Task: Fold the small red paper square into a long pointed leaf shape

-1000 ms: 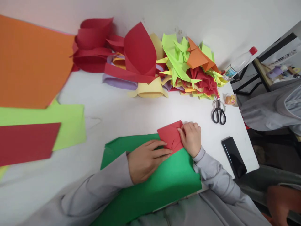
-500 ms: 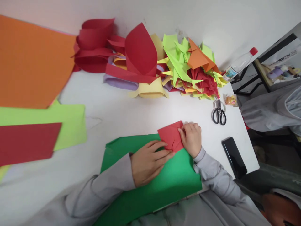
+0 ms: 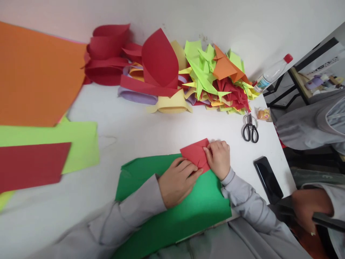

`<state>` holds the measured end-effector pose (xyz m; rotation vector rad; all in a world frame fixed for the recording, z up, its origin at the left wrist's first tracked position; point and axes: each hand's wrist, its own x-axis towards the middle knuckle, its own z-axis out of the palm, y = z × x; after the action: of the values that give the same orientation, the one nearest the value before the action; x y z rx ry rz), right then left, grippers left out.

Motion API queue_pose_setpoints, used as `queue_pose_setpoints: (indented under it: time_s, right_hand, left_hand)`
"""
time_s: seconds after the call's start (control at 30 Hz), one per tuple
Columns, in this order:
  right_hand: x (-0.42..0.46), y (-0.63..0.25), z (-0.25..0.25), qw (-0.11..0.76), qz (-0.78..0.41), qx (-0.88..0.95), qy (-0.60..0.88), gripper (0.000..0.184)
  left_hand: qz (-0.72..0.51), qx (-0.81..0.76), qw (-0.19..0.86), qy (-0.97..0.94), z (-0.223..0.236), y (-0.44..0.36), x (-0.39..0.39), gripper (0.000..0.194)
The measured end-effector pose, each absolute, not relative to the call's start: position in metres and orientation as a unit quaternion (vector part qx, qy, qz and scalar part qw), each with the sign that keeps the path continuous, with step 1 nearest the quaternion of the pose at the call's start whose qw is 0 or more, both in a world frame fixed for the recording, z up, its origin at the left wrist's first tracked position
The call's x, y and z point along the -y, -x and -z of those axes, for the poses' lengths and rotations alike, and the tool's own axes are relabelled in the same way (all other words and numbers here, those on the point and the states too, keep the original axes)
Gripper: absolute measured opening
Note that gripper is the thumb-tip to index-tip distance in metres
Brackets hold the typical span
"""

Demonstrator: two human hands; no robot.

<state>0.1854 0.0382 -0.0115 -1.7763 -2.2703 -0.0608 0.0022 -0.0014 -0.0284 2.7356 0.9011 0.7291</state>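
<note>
A white table (image 3: 151, 133) lies before you: green sheet (image 3: 205, 201) at your near edge, black phone (image 3: 268, 179) to its right, black-handled scissors (image 3: 250, 131) and a wrapped snack (image 3: 263, 114) farther off. Along the wall side you have curled paper pieces (image 3: 161, 61), a folded-paper heap (image 3: 203, 81), then a red-capped bottle (image 3: 272, 75). To your left, a light green sheet (image 3: 83, 144) lies partly under an orange sheet (image 3: 40, 79) and a dark red sheet (image 3: 32, 165).

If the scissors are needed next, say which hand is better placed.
Probably the right hand: it is nearer the scissors, while the left hand lies farther off, over the green sheet. Both touch the red paper.
</note>
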Motion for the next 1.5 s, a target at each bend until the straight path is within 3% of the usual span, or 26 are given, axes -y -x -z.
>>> queue_pose_setpoints:
  time_s: [0.23,0.43,0.6,0.9,1.07,1.27,1.5]
  right_hand:
    - [-0.038,-0.185,0.012,0.137,0.001,0.777,0.614,0.021]
    - [-0.041,-0.191,0.012,0.159,-0.038,0.772,0.614,0.021]
    - [-0.042,-0.199,0.011,0.197,-0.1,0.781,0.585,0.01]
    - [-0.039,-0.195,0.013,0.189,-0.086,0.779,0.592,0.009]
    - [-0.039,-0.197,0.013,0.18,-0.084,0.785,0.587,0.014]
    - [-0.032,-0.205,0.008,0.17,-0.11,0.819,0.537,0.038]
    - [-0.029,-0.206,0.01,0.161,-0.109,0.806,0.559,0.038]
  left_hand:
    - [-0.285,-0.295,0.035,-0.911,0.033,-0.009,-0.001,0.024]
    - [-0.236,-0.262,0.059,-0.934,0.034,-0.006,-0.005,0.029]
    - [-0.238,-0.267,0.055,-0.932,0.038,-0.005,-0.007,0.03]
    - [-0.275,-0.236,0.055,-0.93,0.04,-0.006,-0.02,0.026]
    - [-0.253,-0.219,0.034,-0.942,0.043,-0.007,-0.02,0.032]
    - [-0.268,-0.242,0.018,-0.932,0.048,-0.011,-0.015,0.034]
    - [-0.274,-0.244,0.015,-0.93,0.054,-0.012,-0.015,0.034]
